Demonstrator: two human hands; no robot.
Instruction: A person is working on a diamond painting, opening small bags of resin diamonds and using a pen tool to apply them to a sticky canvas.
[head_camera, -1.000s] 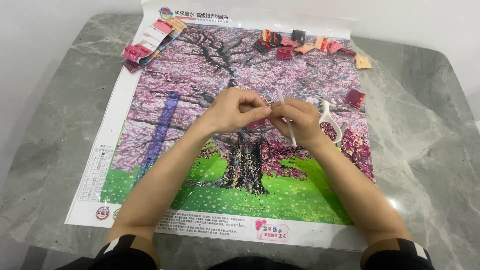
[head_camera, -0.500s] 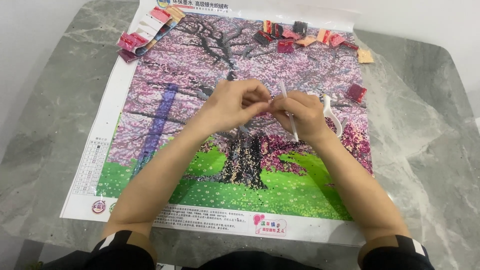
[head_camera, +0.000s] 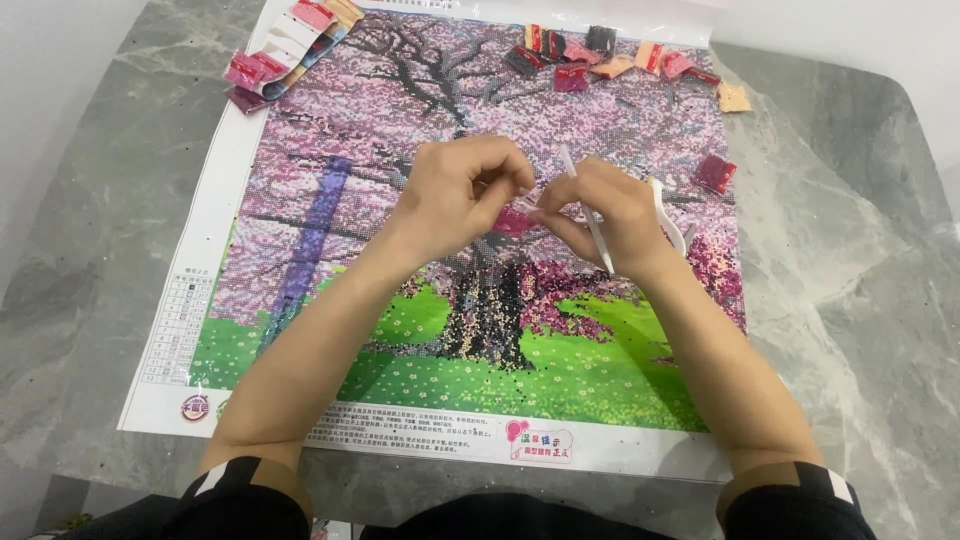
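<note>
My left hand (head_camera: 462, 195) and my right hand (head_camera: 605, 215) meet above the middle of a diamond-painting canvas (head_camera: 330, 230) showing a pink blossoming tree on green grass. Both hands pinch a small pink bead packet (head_camera: 512, 220) between their fingertips. A white pen-like applicator (head_camera: 590, 215) is tucked in my right hand too, pointing up past the fingers and down across the palm. A white bead tray (head_camera: 668, 225) lies on the canvas just right of my right hand, partly hidden by it.
Several small bead packets (head_camera: 600, 55) in pink, red, dark and peach lie along the canvas top. More packets (head_camera: 265, 60) cluster at its top left. One dark red packet (head_camera: 714, 173) sits at the right. The canvas rests on a grey marble table (head_camera: 850, 270).
The view has shifted so the canvas sits higher in frame. My hands stay together; the pink packet between my fingers shows more clearly now.
</note>
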